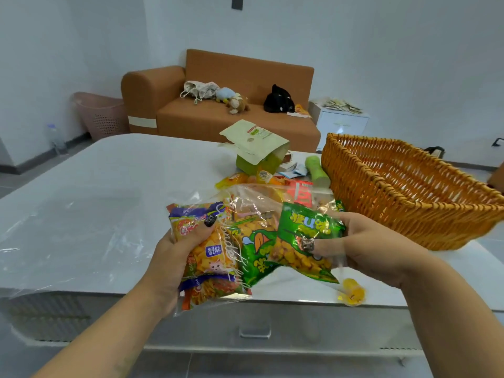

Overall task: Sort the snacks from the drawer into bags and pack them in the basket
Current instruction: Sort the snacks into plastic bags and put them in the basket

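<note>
My left hand (174, 257) grips a clear plastic bag (234, 241) that holds several orange and green snack packets (210, 257), thumb pressed on its front. My right hand (365, 246) holds a green snack packet (302, 241) at the bag's right side, thumb with a ring on top of it. The wicker basket (409, 192) stands tilted on the table to the right, nothing visible inside. More loose snacks (261, 178) lie on the white table (109, 186) behind the bag. A yellow jelly cup (353, 291) sits near the front edge.
A green paper box with a torn flap (256, 148) and a green cylinder (316, 167) lie behind the snacks. Clear plastic sheet (41, 227) lies at the left. The table's drawer handle (255, 330) shows below. A brown sofa (218, 105) stands beyond.
</note>
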